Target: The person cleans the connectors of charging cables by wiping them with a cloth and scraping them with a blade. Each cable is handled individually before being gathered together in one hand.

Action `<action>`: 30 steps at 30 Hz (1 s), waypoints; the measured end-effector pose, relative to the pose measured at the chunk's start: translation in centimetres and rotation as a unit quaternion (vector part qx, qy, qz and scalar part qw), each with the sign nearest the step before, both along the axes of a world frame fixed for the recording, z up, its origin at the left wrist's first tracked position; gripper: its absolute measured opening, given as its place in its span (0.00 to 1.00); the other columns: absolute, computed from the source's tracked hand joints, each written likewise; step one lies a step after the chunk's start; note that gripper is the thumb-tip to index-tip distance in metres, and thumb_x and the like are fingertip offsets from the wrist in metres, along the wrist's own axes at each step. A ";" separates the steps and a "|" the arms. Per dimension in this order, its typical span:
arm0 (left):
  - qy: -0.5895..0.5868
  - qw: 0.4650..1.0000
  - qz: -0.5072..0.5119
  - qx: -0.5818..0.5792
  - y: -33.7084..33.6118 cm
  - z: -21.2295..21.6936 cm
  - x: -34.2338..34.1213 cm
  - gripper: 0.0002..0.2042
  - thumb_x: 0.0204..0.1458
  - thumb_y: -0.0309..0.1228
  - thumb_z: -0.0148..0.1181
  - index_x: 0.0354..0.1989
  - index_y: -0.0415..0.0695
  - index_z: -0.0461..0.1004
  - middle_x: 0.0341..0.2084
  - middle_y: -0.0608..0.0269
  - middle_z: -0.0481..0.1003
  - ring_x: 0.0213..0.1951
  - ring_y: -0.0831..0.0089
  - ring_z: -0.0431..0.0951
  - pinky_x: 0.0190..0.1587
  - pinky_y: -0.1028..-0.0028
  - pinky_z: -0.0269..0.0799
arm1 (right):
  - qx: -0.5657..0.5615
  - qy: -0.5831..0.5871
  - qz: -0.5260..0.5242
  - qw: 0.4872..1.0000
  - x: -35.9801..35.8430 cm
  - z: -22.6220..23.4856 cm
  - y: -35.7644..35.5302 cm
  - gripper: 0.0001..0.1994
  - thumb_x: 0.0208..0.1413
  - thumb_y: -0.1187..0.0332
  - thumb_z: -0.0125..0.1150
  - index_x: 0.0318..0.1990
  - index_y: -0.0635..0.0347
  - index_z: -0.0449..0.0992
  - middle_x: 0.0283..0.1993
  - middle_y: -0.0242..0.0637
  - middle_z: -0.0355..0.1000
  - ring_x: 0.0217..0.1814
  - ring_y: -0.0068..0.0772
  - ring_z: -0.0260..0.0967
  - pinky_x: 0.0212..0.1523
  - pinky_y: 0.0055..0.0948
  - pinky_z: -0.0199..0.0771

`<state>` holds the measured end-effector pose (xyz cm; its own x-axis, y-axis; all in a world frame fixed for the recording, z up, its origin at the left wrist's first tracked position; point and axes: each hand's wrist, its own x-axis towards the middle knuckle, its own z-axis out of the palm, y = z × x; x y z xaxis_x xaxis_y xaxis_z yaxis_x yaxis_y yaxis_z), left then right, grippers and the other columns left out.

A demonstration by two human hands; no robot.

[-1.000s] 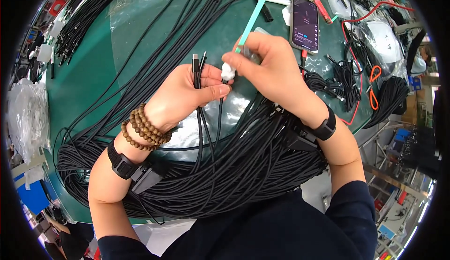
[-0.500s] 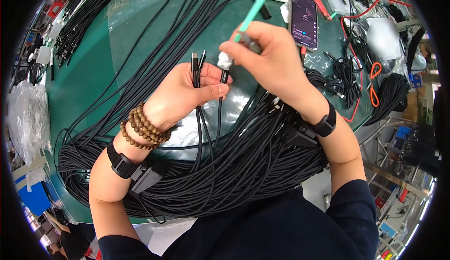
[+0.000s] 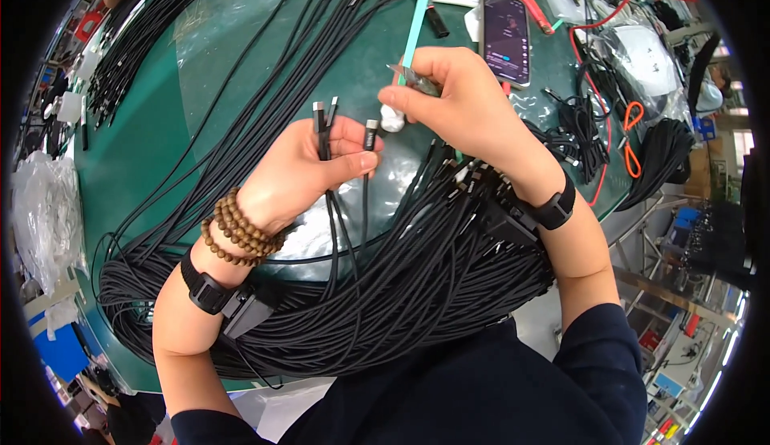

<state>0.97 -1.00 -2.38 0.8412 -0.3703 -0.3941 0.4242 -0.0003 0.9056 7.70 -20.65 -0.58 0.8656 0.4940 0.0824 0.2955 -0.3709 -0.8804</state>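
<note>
My left hand (image 3: 297,160) is closed on several black cables. One cable's plug (image 3: 370,139) stands upright between thumb and fingertips, its metal end up. Farther left in the same hand, more cable plugs (image 3: 322,123) stick up past the fingers. My right hand (image 3: 461,100) pinches a teal stick (image 3: 415,30) with a white wad (image 3: 392,119) at its lower end. A grey pointed piece (image 3: 417,81) also shows in that grip; its kind is unclear. Just right of the single plug's metal end, the wad appears slightly apart from it.
A large bundle of black cables (image 3: 385,301) lies before me, and more cables (image 3: 265,100) stretch to the far left. A phone (image 3: 505,40) lies beyond my right hand, near a red tube-like thing (image 3: 536,14). Clear plastic bags (image 3: 48,212) hang at the left edge.
The white wad was over the single plug's end; now it is off to the right and the metal end shows. The teal stick has turned more upright.
</note>
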 end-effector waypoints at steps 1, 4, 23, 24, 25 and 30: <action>-0.003 1.000 -0.003 -0.003 0.0 0.0 0.0 0.08 0.52 0.25 0.61 0.39 0.38 0.74 0.30 0.68 0.76 0.31 0.84 0.74 0.30 0.87 0.64 | -0.023 0.003 0.002 1.000 0.1 0.4 -0.3 0.06 0.52 0.71 0.64 0.28 0.64 0.74 0.21 0.25 0.69 0.24 0.11 0.62 0.24 0.17 0.60; 0.016 1.000 0.008 -0.001 -0.1 0.2 0.0 0.08 0.52 0.25 0.61 0.40 0.38 0.74 0.30 0.68 0.76 0.31 0.84 0.74 0.29 0.87 0.63 | -0.015 -0.005 0.024 1.000 -0.1 -0.6 -0.1 0.07 0.52 0.71 0.64 0.27 0.64 0.74 0.21 0.25 0.69 0.24 0.11 0.62 0.24 0.17 0.60; 0.028 0.999 0.011 0.032 -0.4 1.2 0.0 0.08 0.48 0.23 0.65 0.36 0.38 0.75 0.28 0.70 0.76 0.31 0.86 0.73 0.36 0.83 0.67 | 0.056 0.016 -0.058 0.997 0.0 -1.5 0.4 0.06 0.51 0.73 0.63 0.31 0.68 0.75 0.25 0.31 0.73 0.27 0.16 0.66 0.27 0.22 0.65; 0.033 0.999 0.008 0.037 -0.4 1.2 0.0 0.07 0.48 0.23 0.66 0.34 0.39 0.75 0.27 0.71 0.76 0.31 0.87 0.72 0.35 0.84 0.67 | 0.051 0.004 -0.014 0.999 -0.4 -1.4 0.5 0.06 0.51 0.73 0.63 0.31 0.68 0.75 0.25 0.31 0.72 0.26 0.16 0.66 0.27 0.21 0.64; 0.033 0.999 0.008 0.037 -0.4 1.1 0.0 0.07 0.48 0.23 0.66 0.34 0.39 0.75 0.27 0.71 0.76 0.31 0.87 0.72 0.35 0.84 0.67 | 0.046 -0.008 0.029 0.998 -0.8 -1.3 0.6 0.06 0.52 0.73 0.63 0.31 0.67 0.75 0.25 0.31 0.72 0.26 0.15 0.65 0.26 0.21 0.64; 0.017 0.999 0.018 0.028 -0.5 1.0 0.0 0.06 0.47 0.23 0.66 0.29 0.41 0.73 0.26 0.72 0.76 0.28 0.88 0.72 0.33 0.85 0.66 | 0.035 -0.037 -0.044 0.998 -0.5 -0.9 0.4 0.05 0.52 0.73 0.63 0.30 0.66 0.75 0.23 0.28 0.71 0.24 0.12 0.63 0.25 0.18 0.62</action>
<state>0.95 -1.50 -1.42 0.8395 -0.3164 -0.4418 0.4554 -0.0338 0.8896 7.23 -20.26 -1.45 0.8953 0.4076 0.1795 0.3298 -0.3360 -0.8822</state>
